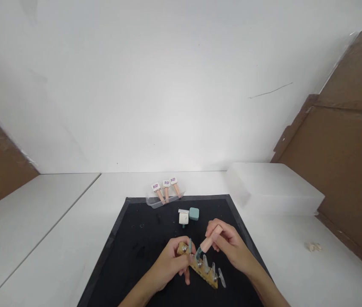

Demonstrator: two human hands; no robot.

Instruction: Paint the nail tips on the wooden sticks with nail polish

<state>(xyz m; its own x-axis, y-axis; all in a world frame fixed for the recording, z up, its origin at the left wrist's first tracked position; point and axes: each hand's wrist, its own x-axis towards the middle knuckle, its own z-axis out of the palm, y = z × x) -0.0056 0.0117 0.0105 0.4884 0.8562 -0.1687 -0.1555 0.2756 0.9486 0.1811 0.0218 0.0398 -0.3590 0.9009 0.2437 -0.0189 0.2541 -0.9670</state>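
My left hand is closed around one end of a yellow nail-tip display stand. Along the stand, several false nail tips stand up on small metal posts; some are clear, and one near my left fingers is teal. In my right hand is a nail polish brush, gripped by its pink cap. Its lower end, coloured teal, reaches a nail tip near the middle of the stand; the bristles are too small to make out. Beyond my hands are a small white square bottle and a teal rounded block.
A black mat lies under the work on a white table. At its far edge, a clear tray holds three pink-capped bottles. A white box stands at right, with small pale bits nearer me.
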